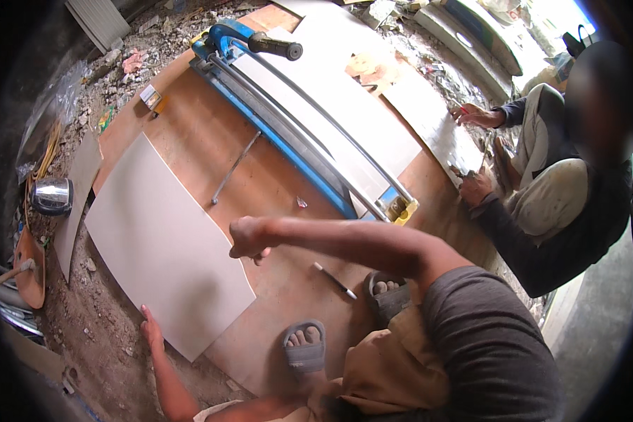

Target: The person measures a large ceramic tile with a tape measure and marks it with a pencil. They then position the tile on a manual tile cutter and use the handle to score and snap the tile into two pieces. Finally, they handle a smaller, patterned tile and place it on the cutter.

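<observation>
A large pale tile [165, 239] lies at the left of a brown board [162, 137]. My left hand [151, 328] is at the tile's lower left edge, forefinger extended against it. My right hand [250, 239] is at the tile's right edge with its fingers curled; whether it grips the edge or something hidden, I cannot tell. A black-and-white marker [335, 280] lies below and right of my right hand. A thin metal rod [235, 167] lies above it. A blue tile cutter [285, 137] with a black handle stretches diagonally across the board, over white tiles [330, 84].
A co-worker [541, 211] crouches at the right, hands on another tile, one holding something red. Rubble [133, 56] borders the board. At the left are a grey offcut [74, 207], a shiny metal-and-black object [51, 197] and an orange-brown handled tool [32, 274].
</observation>
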`<state>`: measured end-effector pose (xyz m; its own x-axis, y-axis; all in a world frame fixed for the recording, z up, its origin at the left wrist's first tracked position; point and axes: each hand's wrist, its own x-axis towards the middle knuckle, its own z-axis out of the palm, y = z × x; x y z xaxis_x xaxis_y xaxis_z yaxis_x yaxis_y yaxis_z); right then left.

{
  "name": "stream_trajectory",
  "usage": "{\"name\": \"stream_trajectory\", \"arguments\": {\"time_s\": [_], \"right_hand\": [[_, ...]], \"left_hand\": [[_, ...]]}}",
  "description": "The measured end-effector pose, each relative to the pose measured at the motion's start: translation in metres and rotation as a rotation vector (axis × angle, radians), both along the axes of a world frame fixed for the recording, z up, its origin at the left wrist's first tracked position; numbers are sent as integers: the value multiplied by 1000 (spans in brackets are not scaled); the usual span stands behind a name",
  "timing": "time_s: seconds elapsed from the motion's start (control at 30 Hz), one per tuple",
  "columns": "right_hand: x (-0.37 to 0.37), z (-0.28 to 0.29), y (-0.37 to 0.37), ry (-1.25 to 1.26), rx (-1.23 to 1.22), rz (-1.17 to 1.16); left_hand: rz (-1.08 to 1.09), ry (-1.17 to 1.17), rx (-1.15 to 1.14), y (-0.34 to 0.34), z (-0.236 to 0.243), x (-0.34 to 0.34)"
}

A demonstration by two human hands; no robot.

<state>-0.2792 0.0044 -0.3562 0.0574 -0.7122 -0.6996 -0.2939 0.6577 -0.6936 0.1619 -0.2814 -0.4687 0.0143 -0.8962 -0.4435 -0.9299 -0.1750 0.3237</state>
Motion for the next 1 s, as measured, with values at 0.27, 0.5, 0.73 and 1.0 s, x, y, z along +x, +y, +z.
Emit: {"name": "stream_trajectory", "arguments": {"time_s": [0.27,0.5,0.73,1.0], "right_hand": [[-254,47,146,-1,-495,-1024],[-321,-94,234,1191,-224,-1065],[-328,-112,224,811,-101,-1186],[-288,-41,212,1296,-254,-820]], "left_hand": [[24,-56,-16,-12,-12,2],[64,-97,167,2,18,-23],[-563,-699,-204,-4,79,-72],[-754,-8,406,114,128,-293]]}}
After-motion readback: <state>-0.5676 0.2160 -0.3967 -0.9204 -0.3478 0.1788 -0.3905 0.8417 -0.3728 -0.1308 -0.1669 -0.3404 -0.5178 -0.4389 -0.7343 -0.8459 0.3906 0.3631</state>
